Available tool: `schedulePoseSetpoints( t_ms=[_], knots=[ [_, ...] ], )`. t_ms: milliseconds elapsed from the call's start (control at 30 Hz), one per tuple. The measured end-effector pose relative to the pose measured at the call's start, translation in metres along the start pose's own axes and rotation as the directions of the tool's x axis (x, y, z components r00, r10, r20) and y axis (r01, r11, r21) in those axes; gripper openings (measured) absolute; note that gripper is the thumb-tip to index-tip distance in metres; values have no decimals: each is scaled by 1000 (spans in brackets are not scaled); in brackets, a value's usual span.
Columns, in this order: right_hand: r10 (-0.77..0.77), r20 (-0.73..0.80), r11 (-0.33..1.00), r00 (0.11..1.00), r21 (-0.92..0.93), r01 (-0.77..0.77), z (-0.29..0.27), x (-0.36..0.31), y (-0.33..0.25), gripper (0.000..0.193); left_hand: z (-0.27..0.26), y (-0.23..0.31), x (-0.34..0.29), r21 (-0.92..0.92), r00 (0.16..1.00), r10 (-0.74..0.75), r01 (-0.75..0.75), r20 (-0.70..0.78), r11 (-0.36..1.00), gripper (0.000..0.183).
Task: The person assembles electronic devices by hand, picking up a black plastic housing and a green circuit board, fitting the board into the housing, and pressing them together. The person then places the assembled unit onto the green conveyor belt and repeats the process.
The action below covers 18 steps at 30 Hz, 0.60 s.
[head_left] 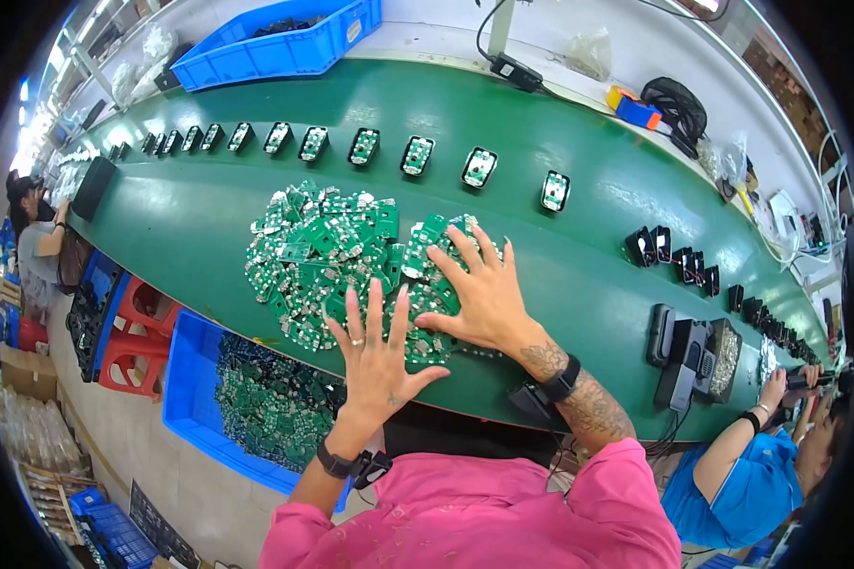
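The pile of green circuit boards point(323, 245) lay on the green table point(180, 223), mostly ahead and left of the hands, its longer axis running left to right. The left hand point(375, 368), fingers extended, overlapped its near edge; the right hand point(484, 302) spread wide over its right end. Neither visibly gripped anything.

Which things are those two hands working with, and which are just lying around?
Likely part of the job:
green circuit boards, at the left hand and right hand
black cases with boards inside
lower blue bin of boards

Probably just lying about:
clear plastic bag
black bundle
orange-and-blue thing
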State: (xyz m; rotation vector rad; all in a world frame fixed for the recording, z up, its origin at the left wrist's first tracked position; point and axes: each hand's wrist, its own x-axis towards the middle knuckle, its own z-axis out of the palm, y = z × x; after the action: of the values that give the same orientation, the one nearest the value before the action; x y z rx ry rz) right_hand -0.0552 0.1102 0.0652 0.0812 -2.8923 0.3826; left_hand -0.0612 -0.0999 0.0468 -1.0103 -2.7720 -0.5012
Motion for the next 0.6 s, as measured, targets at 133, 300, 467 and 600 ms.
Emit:
schedulePoseSetpoints(
  t_ms=[133,300,467,600],
  knots=[
    [77,1,997,997,0,-77,-18,-42,21,89,5,20,18,4,983,148,-149,105,989,123],
    [232,0,972,973,-45,-232,-44,-99,50,88,28,68,33,-166,919,362,-337,157,927,124],
    [367,-4,929,930,-45,-367,-65,-155,79,87,51,121,51,-318,829,516,-440,217,840,126],
    [443,-16,895,896,-49,-443,-77,-179,99,87,69,161,55,-328,820,535,-458,204,826,130]
  ],
)
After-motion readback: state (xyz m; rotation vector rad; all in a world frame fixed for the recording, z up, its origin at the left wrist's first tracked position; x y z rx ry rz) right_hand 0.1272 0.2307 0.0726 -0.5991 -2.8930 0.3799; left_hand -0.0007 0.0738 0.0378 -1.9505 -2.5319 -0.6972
